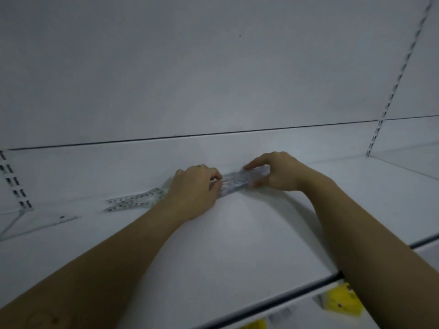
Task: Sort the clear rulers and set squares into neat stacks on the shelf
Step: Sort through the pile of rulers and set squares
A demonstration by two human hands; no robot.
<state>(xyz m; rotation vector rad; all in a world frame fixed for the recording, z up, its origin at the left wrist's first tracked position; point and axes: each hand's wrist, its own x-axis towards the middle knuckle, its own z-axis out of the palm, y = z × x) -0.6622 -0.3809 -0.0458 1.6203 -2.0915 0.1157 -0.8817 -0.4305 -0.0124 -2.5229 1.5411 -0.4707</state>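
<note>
Pinching clear dark-marked ruler (234, 184) at both ends, L hand (192, 193), R hand (279, 174) grips, white shelf (237, 238)

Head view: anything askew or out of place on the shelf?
Yes. The loose rulers left of the left hand lie splayed on the shelf, fanned at different angles instead of squared into a stack. The held ruler, gripped by it and the right hand, is too blurred to judge.
</note>
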